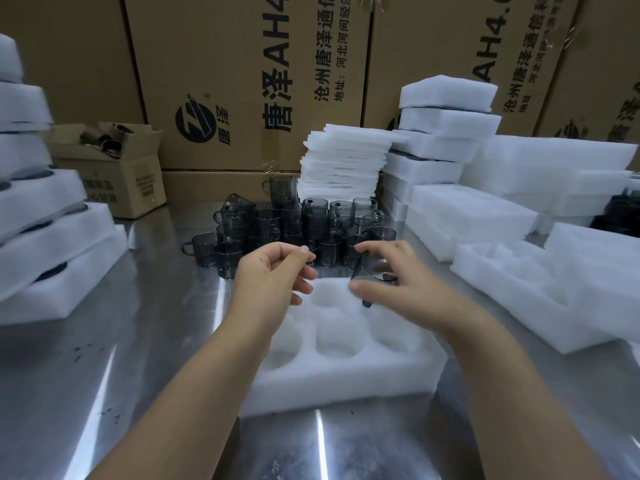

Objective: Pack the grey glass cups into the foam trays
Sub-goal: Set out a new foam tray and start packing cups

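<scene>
Holding one grey glass cup (372, 268), the R hand (398, 289) sits just right of the middle of the frame, w/ fingers & thumb wrapped round the cup's side. The cup is tipped on a slant, right above the far edge of the white foam tray (346, 379); can't tell if it touches the foam. That tray lies flat in the lower middle of the frame on the shiny metal table (138, 341) & has round holes in rows. The L hand (270, 275) hovers just left of the middle, over the tray's far left corner, fingers loosely curled, thumb near the first finger, w/ nothing in it that I can see. The 2 hands are close but not touching. Behind them, in the middle of the frame, a bunch of grey cups (294, 220) stands packed together on the table, some on top of others. More foam trays (519, 289) lie at the right, & a pile of thin foam sheets (343, 161) stands behind the cups. At the left edge is a tall stack of trays (52, 244) w/ dark stuff between the layers. A small open box (117, 174) sits upper left, & big brown boxes (242, 81) w/ print fill the top.
</scene>
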